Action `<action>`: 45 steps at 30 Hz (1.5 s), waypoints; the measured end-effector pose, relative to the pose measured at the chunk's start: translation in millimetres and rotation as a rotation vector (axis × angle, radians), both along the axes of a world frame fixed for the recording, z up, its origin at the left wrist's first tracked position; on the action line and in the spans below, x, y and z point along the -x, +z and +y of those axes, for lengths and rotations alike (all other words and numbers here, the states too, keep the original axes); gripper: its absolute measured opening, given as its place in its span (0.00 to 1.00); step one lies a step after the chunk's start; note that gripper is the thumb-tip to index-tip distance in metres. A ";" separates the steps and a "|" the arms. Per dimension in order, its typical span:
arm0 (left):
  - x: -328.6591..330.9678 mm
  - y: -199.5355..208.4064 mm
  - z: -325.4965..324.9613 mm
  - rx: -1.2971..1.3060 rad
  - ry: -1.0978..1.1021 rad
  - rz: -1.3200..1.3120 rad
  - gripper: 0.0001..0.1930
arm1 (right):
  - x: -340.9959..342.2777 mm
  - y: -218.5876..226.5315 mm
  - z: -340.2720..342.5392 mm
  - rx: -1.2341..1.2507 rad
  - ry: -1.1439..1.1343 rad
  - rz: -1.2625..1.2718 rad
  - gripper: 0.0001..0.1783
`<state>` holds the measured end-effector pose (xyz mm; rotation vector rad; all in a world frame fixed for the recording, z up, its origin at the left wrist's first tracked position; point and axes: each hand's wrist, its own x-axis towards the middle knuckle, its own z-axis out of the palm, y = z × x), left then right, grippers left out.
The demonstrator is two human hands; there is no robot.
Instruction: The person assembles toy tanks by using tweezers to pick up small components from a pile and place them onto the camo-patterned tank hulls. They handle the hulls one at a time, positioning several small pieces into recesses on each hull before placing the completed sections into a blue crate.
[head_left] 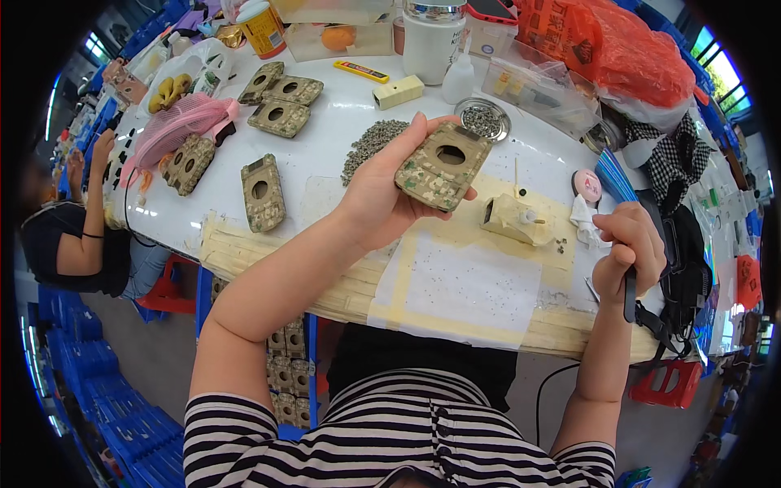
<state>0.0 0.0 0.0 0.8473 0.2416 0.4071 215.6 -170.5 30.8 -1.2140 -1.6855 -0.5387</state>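
Centrally, the left hand (382,195) is holding a camouflage case (431,175) between thumb and fingers, up and left of the taped block (521,221). Right of the block, the right hand (634,248) is curling closed around a slim black tool (630,297). Beyond the block, a round dish (505,122) is containing small metal pieces; left of the block, a grey heap (370,148) is lying.

white desk (333,102), cream tape (325,293) along front edge, white sheet (460,272) taped down there, camo cases (267,207) spread on left, pink mesh (175,134) beside them, loose heap of grey bits (370,152) mid-desk, round metal dish (507,124), cream block (399,93), white squeeze bottle (459,83)
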 end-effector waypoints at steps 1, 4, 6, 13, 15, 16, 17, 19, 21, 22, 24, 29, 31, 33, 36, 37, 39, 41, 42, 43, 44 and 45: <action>-2.9 1.1 2.6 -0.009 0.008 -0.010 0.27 | -1.0 0.2 4.4 -0.013 -0.011 -0.002 0.28; -1.2 5.5 -4.9 -0.013 0.056 -0.015 0.26 | -1.3 3.1 0.6 0.012 -0.004 0.000 0.28; -0.4 5.9 -9.2 0.020 0.080 -0.024 0.25 | -3.2 -1.7 -1.7 0.032 0.017 0.011 0.29; -1.1 13.5 -12.2 0.005 0.143 0.034 0.27 | 5.2 -6.6 -6.8 0.089 0.067 0.002 0.31; 2.0 12.5 -9.8 0.000 0.157 0.040 0.27 | 6.6 -9.0 -5.5 0.092 0.094 0.005 0.31; 3.1 13.2 -9.6 -0.003 0.168 0.043 0.27 | 7.3 -9.8 -5.5 0.097 0.106 0.008 0.30; 3.4 12.8 -9.6 -0.005 0.179 0.047 0.27 | 8.1 -10.7 -5.6 0.102 0.117 0.011 0.30; 1.8 11.7 -9.8 -0.029 0.214 0.045 0.27 | 10.2 -10.5 -5.1 0.101 0.125 -0.006 0.30; 0.3 9.1 -11.6 -0.054 0.234 0.049 0.26 | 11.1 -9.9 -4.9 0.101 0.132 -0.025 0.31; -0.5 7.5 -12.9 -0.066 0.236 0.053 0.26 | 11.3 -9.2 -4.8 0.102 0.136 -0.035 0.31; -1.9 5.6 -14.5 -0.077 0.229 0.061 0.26 | 13.0 -8.4 -5.4 0.096 0.138 -0.028 0.33; -3.5 3.6 -14.6 -0.082 0.204 0.088 0.25 | 22.7 -2.9 -11.4 0.067 0.115 0.029 0.44; -3.3 2.6 -15.2 -0.096 0.204 0.077 0.25 | 22.9 0.6 -17.7 0.096 0.096 0.044 0.49; -3.5 0.6 -15.7 -0.110 0.206 0.064 0.25 | 21.1 2.8 -22.8 0.141 0.071 0.050 0.47; -4.7 -3.0 -17.0 -0.141 0.212 0.067 0.24 | 25.1 3.8 -20.8 0.187 -0.002 0.098 0.34; -5.5 -3.1 -17.5 -0.157 0.214 0.086 0.24 | 24.9 3.8 -18.8 0.200 -0.029 0.130 0.28; -6.8 -3.3 -18.5 -0.183 0.221 0.112 0.24 | 23.2 1.5 -14.9 0.229 -0.062 0.108 0.19; -7.7 -2.5 -19.3 -0.202 0.231 0.128 0.23 | 32.0 1.5 -10.2 0.279 -0.161 0.162 0.14; -7.1 -1.4 -20.2 -0.221 0.237 0.142 0.23 | 28.7 -5.2 -5.6 0.223 -0.110 0.185 0.09; -7.0 0.2 -21.0 -0.214 0.236 0.142 0.23 | 28.1 -4.2 -6.6 0.270 -0.115 0.183 0.09; -7.0 1.7 -21.5 -0.208 0.236 0.143 0.23 | 27.7 -1.5 -7.7 0.317 -0.121 0.181 0.09; -6.5 1.8 -21.6 -0.202 0.239 0.145 0.23 | 27.5 1.3 -8.1 0.363 -0.123 0.179 0.09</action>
